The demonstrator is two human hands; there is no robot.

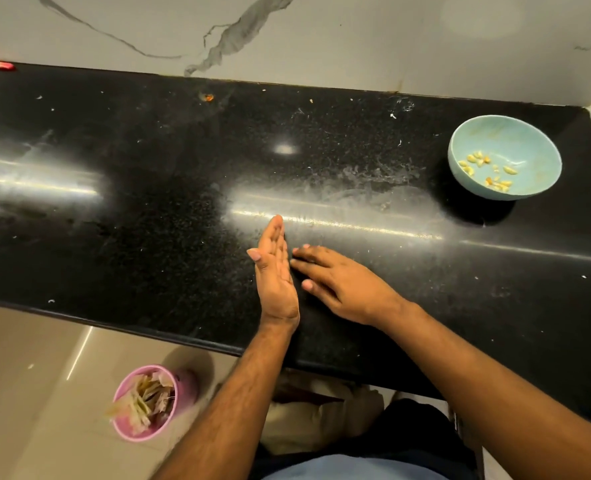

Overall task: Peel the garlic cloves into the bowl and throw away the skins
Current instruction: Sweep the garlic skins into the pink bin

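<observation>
left hand stood on its edge on the black worktop, fingers straight, palm facing right, its grip open and holding nothing. right hand lay flat, palm down, fingertips just beside the left palm, grip likewise open. peeled garlic cloves sat in the pale blue bowl at the far right, well apart from both hands. pink bin stood on the floor below the worktop edge, holding skins. white flecks scattered over the worktop.
</observation>
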